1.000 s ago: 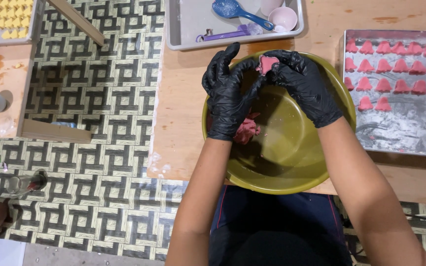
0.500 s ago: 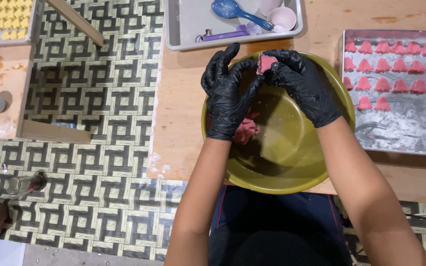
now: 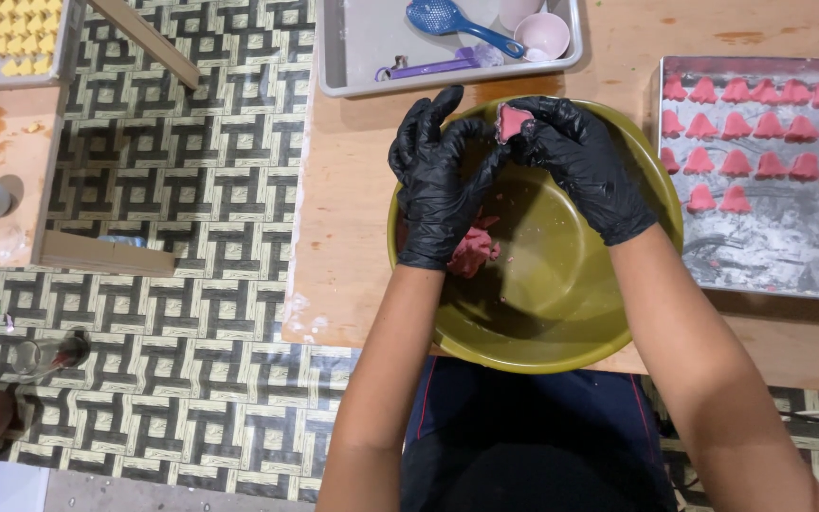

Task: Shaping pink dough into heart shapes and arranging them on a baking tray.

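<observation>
Overhead, both gloved hands meet above the bowl (image 3: 542,313) at its 12 o'clock rim: right hand (image 3: 585,166) pinches a pink dough piece (image 3: 512,120), left hand (image 3: 438,180) cups beside, fingers curled, so crumbs drop inside. Shaped pieces (image 3: 751,133) line the tray (image 3: 760,256) at 3 o'clock.

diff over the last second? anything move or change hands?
Nothing visibly changed. Both gloved hands, left hand and right hand, stay together over the olive bowl, pinching the same pink dough piece. The dough lump in the bowl and the tray of shaped pieces stayed put.
</observation>
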